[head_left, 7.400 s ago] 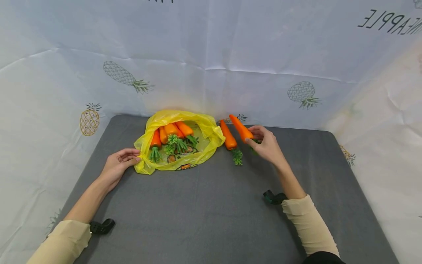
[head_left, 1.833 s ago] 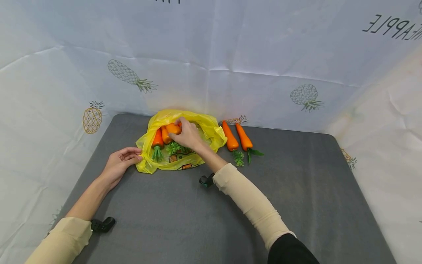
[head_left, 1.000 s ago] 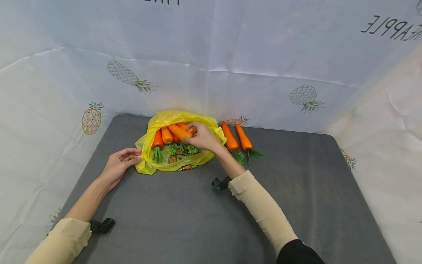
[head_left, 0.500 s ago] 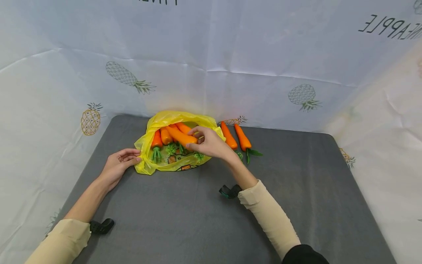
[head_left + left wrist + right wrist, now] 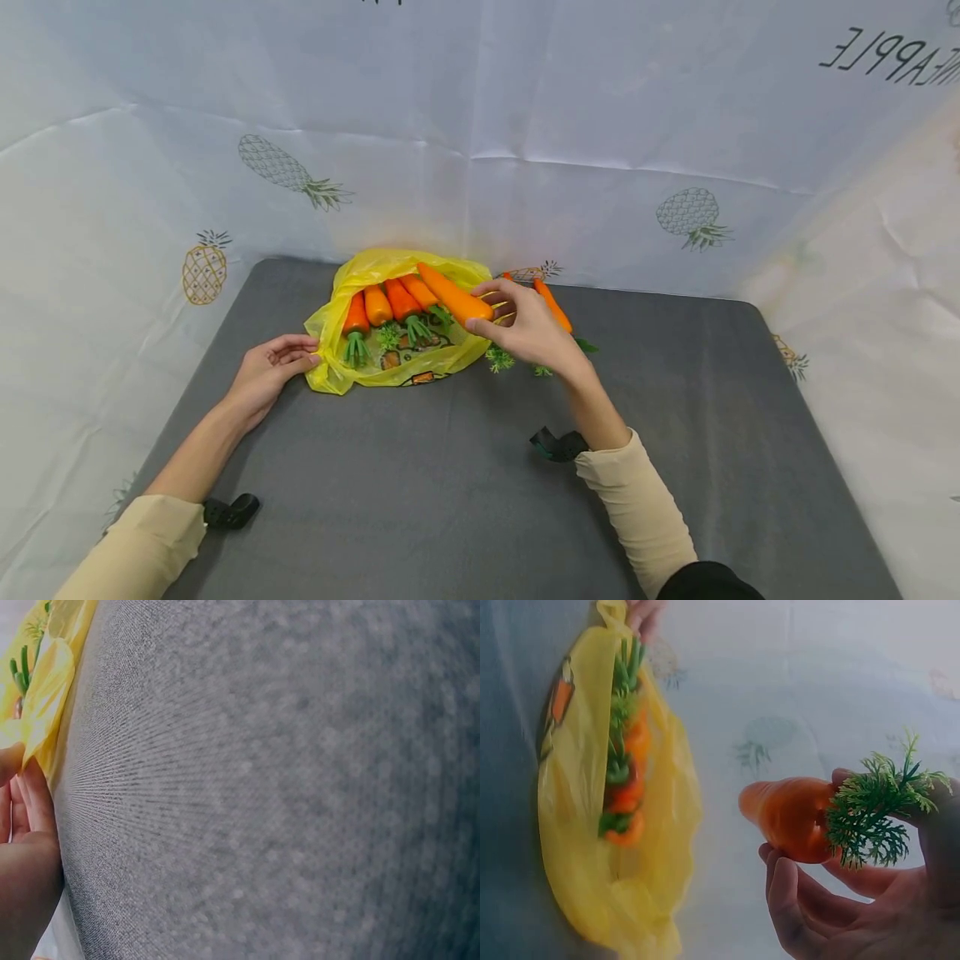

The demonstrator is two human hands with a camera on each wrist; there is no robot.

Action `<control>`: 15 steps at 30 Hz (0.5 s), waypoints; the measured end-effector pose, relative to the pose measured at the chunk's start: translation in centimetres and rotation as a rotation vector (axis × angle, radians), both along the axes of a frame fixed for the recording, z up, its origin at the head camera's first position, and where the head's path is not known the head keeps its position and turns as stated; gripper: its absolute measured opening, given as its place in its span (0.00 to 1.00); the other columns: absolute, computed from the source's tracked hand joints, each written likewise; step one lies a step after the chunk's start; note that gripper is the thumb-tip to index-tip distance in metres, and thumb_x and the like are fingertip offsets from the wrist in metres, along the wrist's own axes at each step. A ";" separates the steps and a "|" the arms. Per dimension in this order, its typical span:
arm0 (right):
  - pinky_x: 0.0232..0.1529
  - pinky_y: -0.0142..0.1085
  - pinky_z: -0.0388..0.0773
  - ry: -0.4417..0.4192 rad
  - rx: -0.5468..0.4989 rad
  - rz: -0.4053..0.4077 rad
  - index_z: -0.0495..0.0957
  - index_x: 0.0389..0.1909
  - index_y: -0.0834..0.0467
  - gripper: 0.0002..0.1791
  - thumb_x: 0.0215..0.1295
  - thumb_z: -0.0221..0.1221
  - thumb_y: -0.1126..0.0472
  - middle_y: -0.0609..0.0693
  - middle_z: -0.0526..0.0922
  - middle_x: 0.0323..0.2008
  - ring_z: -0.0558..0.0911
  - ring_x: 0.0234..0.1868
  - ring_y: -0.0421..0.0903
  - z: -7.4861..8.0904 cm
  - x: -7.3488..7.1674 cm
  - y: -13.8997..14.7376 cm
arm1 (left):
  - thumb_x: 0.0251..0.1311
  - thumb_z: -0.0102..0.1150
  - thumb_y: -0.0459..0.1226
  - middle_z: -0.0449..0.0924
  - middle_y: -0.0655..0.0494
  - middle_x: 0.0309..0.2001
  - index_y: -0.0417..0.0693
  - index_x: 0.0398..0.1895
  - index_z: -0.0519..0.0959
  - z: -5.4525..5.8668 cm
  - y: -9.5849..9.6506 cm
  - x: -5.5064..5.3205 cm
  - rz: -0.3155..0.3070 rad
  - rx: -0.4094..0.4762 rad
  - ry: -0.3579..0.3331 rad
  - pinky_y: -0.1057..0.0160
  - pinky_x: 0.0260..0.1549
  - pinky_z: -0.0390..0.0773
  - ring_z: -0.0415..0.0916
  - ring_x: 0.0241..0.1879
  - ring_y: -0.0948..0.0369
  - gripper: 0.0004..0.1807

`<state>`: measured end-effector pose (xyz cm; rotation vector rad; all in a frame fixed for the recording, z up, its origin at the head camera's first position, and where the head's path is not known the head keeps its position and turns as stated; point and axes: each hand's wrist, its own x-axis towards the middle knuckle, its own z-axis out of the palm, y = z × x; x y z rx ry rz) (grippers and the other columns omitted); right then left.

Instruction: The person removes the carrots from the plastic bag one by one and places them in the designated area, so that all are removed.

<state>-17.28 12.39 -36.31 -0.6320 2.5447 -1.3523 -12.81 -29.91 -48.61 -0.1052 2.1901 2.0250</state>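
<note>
My right hand (image 5: 528,327) grips an orange carrot (image 5: 452,293) near its leafy end, raised at the right side of the yellow plastic bag (image 5: 468,358). In the right wrist view the held carrot (image 5: 795,817) shows its green top, with fingers and thumb around it. My left hand (image 5: 272,375) pinches the left edge of the bag's mouth, and the left wrist view shows thumb and finger on the yellow plastic (image 5: 46,697). Several carrots (image 5: 402,300) lie side by side inside the open bag, green tops toward me.
Behind my right hand, two carrots lie on the grey table (image 5: 420,500), partly hidden; one is the right-hand carrot (image 5: 553,307). A white cloth (image 5: 585,125) with pineapple prints hangs behind the table and at both sides.
My right hand set one carrot down right of the bag, reached into the bag, and drew another carrot up and out to the right. The left hand stays on the bag's edge.
</note>
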 end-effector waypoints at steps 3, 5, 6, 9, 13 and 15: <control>0.64 0.53 0.86 0.008 -0.008 -0.034 0.78 0.68 0.56 0.27 0.73 0.69 0.52 0.59 0.84 0.62 0.87 0.58 0.57 0.2 0.1 1.3 | 0.73 0.69 0.34 0.87 0.71 0.48 0.40 0.63 0.79 0.1 0.0 0.0 -0.001 -0.002 -0.002 0.79 0.47 0.84 0.83 0.45 0.74 0.19; 0.64 0.54 0.85 0.017 -0.007 -0.055 0.78 0.69 0.56 0.27 0.73 0.69 0.53 0.59 0.84 0.62 0.87 0.58 0.57 0.5 0.1 2.2 | 0.73 0.69 0.34 0.87 0.71 0.47 0.40 0.63 0.79 0.1 0.0 0.0 0.001 0.010 -0.004 0.79 0.47 0.84 0.83 0.45 0.74 0.19; 0.64 0.54 0.85 0.025 -0.004 -0.064 0.78 0.69 0.57 0.27 0.73 0.69 0.53 0.59 0.84 0.62 0.87 0.58 0.57 0.6 0.1 2.6 | 0.73 0.69 0.34 0.87 0.71 0.47 0.40 0.63 0.79 0.1 0.0 0.0 0.002 0.014 -0.004 0.79 0.46 0.84 0.84 0.45 0.74 0.19; 0.62 0.54 0.86 0.032 -0.001 -0.104 0.77 0.69 0.58 0.27 0.74 0.69 0.55 0.60 0.84 0.63 0.87 0.56 0.58 0.8 0.0 4.2 | 0.73 0.69 0.34 0.87 0.71 0.47 0.40 0.62 0.80 0.1 0.0 0.0 0.001 0.024 -0.002 0.79 0.46 0.84 0.84 0.45 0.74 0.18; 0.59 0.48 0.86 0.030 -0.007 -0.174 0.77 0.71 0.58 0.27 0.74 0.69 0.56 0.61 0.84 0.66 0.87 0.55 0.59 0.9 -0.1 6.4 | 0.73 0.69 0.34 0.87 0.71 0.47 0.41 0.62 0.80 0.1 0.0 0.0 0.000 0.027 -0.002 0.79 0.46 0.84 0.84 0.45 0.74 0.18; 0.58 0.45 0.86 0.029 -0.005 -0.207 0.76 0.71 0.58 0.28 0.75 0.69 0.55 0.62 0.84 0.67 0.87 0.55 0.59 0.8 -0.1 7.4 | 0.73 0.69 0.34 0.88 0.71 0.47 0.41 0.62 0.80 0.1 0.0 0.0 -0.001 0.025 -0.003 0.79 0.46 0.84 0.84 0.45 0.74 0.18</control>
